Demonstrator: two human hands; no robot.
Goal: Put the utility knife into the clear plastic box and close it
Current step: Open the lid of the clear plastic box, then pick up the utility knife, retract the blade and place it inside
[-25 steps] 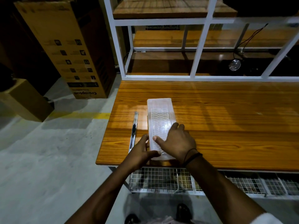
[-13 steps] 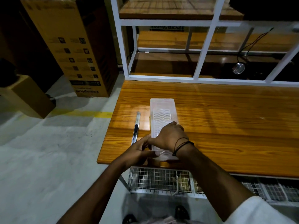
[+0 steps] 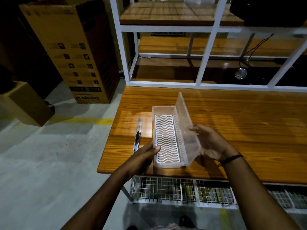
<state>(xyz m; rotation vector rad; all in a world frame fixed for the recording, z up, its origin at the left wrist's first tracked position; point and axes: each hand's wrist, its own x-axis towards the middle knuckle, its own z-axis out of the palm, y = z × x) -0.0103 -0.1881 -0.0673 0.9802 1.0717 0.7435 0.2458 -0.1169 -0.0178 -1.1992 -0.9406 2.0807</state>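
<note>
The clear plastic box (image 3: 164, 164) lies lengthwise near the front left of the wooden table (image 3: 232, 123), with a white wavy grid insert in its bottom. Its lid (image 3: 186, 123) stands raised, hinged along the right side. My right hand (image 3: 211, 143) holds the lid's outer face, thumb on the lid's edge. My left hand (image 3: 146, 155) grips the box's near left wall, thumb over the rim. The utility knife (image 3: 137, 137), slim, silver and black, lies on the table just left of the box, parallel to it and untouched.
A white metal shelf frame (image 3: 204, 52) rises at the table's back edge. A wire mesh rack (image 3: 182, 191) hangs under the table's front. Tall cardboard boxes (image 3: 71, 52) stand on the concrete floor to the left. The table's left edge is close to the knife.
The lid was shut under my right hand; now it is swung up to the right and the box is open. My left hand stayed at the box's near left wall.
</note>
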